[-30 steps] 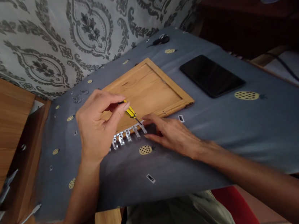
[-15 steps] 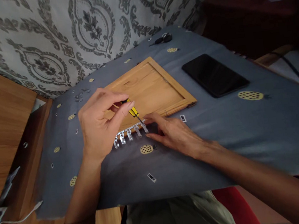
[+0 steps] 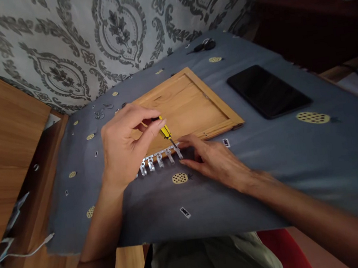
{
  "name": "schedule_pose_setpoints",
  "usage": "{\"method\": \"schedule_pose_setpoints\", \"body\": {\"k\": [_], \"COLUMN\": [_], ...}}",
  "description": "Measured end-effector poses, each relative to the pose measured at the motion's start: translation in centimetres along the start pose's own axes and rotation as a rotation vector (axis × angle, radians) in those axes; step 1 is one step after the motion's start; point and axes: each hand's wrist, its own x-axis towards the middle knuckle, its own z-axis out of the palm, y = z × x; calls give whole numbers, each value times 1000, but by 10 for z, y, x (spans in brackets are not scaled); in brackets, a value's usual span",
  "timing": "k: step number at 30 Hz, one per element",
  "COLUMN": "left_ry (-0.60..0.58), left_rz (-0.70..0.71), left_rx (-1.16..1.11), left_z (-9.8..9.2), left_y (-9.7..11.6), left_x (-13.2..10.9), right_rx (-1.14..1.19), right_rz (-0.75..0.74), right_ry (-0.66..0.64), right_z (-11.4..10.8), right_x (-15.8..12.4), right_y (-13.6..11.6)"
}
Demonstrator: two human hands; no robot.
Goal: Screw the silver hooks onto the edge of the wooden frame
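My left hand (image 3: 125,147) pinches a small yellow-handled screwdriver (image 3: 166,132), its tip pointing down at the right end of a silver metal hook strip (image 3: 159,159). The strip lies along the near edge of a wooden framed panel (image 3: 185,107) on a grey cloth. My right hand (image 3: 213,160) lies low on the cloth, fingers curled against the strip's right end and the panel's edge, steadying them. The left part of the strip is hidden behind my left hand.
A black phone (image 3: 268,90) lies face up to the right of the panel. Small metal bits (image 3: 101,113) sit near the wall, and a dark object (image 3: 205,45) lies at the far edge. A white cable (image 3: 24,255) runs over the wooden desk at left.
The view has shifted, so everything sits a little further right. Both hands keep their grip and place at the strip's right end.
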Motion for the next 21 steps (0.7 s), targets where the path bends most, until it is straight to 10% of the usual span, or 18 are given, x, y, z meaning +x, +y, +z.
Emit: {"method": "schedule_pose_setpoints", "body": {"k": [21], "left_ry": [23], "left_rz": [-31], "left_rx": [-38], "left_z": [0], "left_y": [0], "left_x": [-1], "right_rx": [11], "right_rz": [5], "right_ry": [-1], "right_z": [-1], "right_x": [1], "right_y": [-2]}}
